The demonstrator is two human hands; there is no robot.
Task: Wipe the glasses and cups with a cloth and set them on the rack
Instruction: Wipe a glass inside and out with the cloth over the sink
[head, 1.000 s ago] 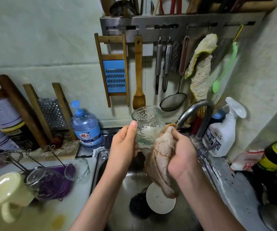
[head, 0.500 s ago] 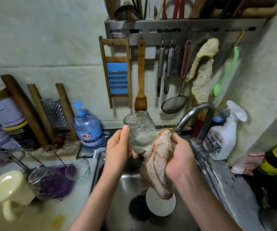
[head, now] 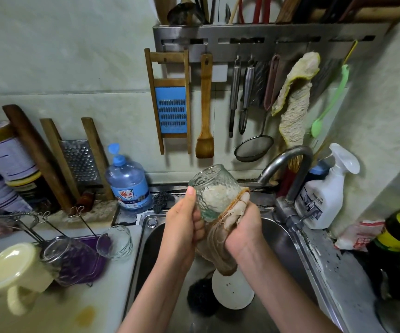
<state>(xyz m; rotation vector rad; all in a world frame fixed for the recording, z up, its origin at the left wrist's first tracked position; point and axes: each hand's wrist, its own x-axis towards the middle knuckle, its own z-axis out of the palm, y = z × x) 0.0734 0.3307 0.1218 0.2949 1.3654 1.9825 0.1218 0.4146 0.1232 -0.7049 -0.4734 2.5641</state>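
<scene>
The fingers (head: 197, 227) of the left hand (head: 184, 227) are curled round the lower part of a textured glass (head: 214, 192), with the thumb lying up its near side. The right hand (head: 244, 227) has its fingers (head: 241, 205) closed on a brownish cloth (head: 218, 251) and presses it against the right side and base of the glass. The loose end of the cloth hangs down below both hands. The glass is held in the air over the sink (head: 147, 227), tilted, with its mouth pointing up and away to the left. Cloth shows pale through its wall; whether that part is inside or behind the glass cannot be told.

In the sink lie a round white plate (head: 232, 294) and, against its left edge, a dark scrubber (head: 201, 300). The tap (head: 288, 159) curves over just right of the hands, and a white spray bottle (head: 324, 198) stands beside it.

On the desk (head: 112, 296) left of the sink, a wire rack (head: 25, 218) rises at the far side of a purple tray (head: 95, 260). A second glass (head: 114, 242) lies on its side at the tray's right edge. A third glass (head: 66, 260) is tipped over on the tray, and a cream cup (head: 16, 275) lies just left of it. A blue water bottle (head: 128, 186) stands against the wall behind.
</scene>
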